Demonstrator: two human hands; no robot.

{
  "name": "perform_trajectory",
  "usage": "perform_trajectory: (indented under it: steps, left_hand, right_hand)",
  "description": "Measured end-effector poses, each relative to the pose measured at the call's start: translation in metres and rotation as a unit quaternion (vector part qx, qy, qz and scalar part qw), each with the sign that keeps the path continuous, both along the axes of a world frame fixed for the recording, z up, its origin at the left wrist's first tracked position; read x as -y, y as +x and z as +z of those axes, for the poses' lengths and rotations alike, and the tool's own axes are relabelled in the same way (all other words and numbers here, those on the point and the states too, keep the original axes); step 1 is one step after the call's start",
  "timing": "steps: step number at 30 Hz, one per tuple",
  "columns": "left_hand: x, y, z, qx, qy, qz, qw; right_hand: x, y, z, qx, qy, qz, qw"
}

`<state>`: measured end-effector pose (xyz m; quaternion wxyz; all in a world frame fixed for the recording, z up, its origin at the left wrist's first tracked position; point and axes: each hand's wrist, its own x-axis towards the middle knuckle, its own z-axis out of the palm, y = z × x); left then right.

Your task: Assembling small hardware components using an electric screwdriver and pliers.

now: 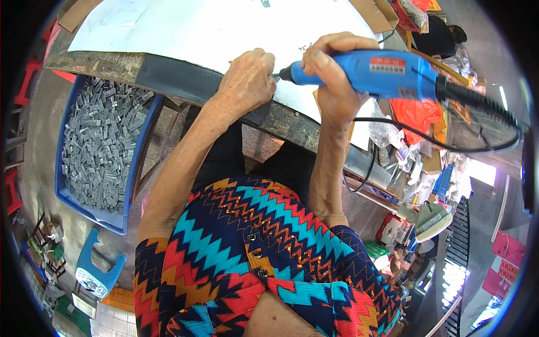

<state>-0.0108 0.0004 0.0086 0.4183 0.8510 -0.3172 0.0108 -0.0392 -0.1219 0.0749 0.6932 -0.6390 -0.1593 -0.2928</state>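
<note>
My right hand [337, 73] is wrapped round a blue electric screwdriver [368, 72], held level with its dark tip pointing left. A black cable runs from its back end. Just left of the tip, my left hand [247, 78] is closed above the table edge, fingers curled together. What it pinches, if anything, is hidden behind the fingers; a small dark bit shows between hand and screwdriver tip. White paper [185, 31] covers the tabletop beneath, with some tiny dark pieces lying near the right hand.
A blue bin [126, 222] full of small grey metal parts [101, 146] stands left of the table. A blue plastic stool [98, 269] is at lower left. Cardboard [376, 14] lies at the far right of the table. Red plastic bags [412, 118] and clutter fill the right; a person [441, 36] is beyond.
</note>
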Motion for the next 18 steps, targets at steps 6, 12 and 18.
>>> perform_trajectory:
  steps: [6, 12, 18]
  left_hand:
    - [-0.002, -0.002, -0.01, 0.033, -0.014, 0.014, 0.999]
    - [0.0, -0.001, -0.003, -0.001, -0.015, 0.01, 1.0]
    - [-0.001, 0.001, -0.008, -0.002, -0.037, -0.001, 0.999]
  right_hand:
    - [0.001, -0.016, 0.007, -0.006, -0.015, 0.016, 1.0]
    - [0.015, -0.035, 0.023, 0.044, -0.016, -0.016, 0.999]
    - [0.034, -0.052, 0.015, 0.056, 0.164, 0.045, 0.984]
